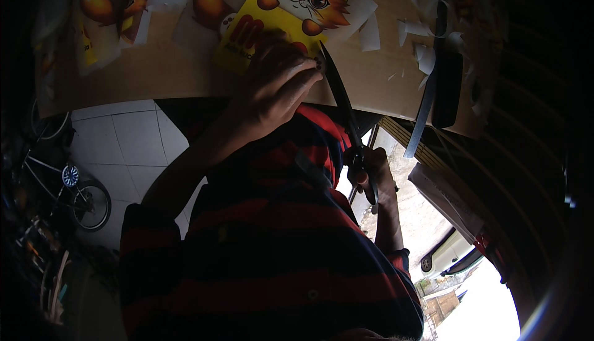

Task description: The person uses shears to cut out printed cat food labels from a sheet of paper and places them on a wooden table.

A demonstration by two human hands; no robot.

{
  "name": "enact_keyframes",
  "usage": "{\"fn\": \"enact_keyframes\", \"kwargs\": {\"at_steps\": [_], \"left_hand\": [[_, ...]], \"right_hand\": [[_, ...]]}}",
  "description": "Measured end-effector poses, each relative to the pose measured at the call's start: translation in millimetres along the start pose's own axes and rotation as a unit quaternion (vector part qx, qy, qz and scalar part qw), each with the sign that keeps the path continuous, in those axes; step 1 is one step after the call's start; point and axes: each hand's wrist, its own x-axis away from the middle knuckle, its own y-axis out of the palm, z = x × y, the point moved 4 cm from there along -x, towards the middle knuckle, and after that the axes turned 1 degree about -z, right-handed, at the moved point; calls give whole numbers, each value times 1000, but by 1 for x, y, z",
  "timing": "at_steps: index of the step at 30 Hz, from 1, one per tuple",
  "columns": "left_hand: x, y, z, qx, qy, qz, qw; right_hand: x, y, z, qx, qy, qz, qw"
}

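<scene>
A printed cutout of an orange and white cat (331, 14) with a yellow sign lies on the brown table (204, 81). My left hand (272, 87) is on its near edge, fingers curled and pressed together over the yellow part, the thumb side by a printed paw. In my right hand (374, 168) are long dark scissors (340, 93), held at the handles beyond the table's near edge. Their blades point away from me, the tip beside the cutout's right edge. The blades look closed together.
Another orange and yellow cat print (114, 7) lies at the far left. White paper scraps (426, 59) are scattered on the right, next to a long black object (448, 84) and a grey metal strip (421, 124). A bicycle (90, 205) stands on the tiled floor at left.
</scene>
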Motion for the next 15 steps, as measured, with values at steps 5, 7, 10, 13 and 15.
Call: {"fn": "enact_keyframes", "kwargs": {"at_steps": [5,7,10,13,15], "left_hand": [[1,0,0,1,5,-6,1000],[1,-1,0,4,2,-5,1000],[1,1,0,7,0,-1,1000],[-2,-1,0,11,0,2,1000],[-2,-2,0,12,-3,1,1000]], "right_hand": [[-2,-1,-2,-26,14,-10,1000],[-1,1,4,-84,64,3,994],[0,2,11,-98,59,1,993],[0,2,9,-67,44,4,997],[-1,1,4,-43,37,1,998]]}}
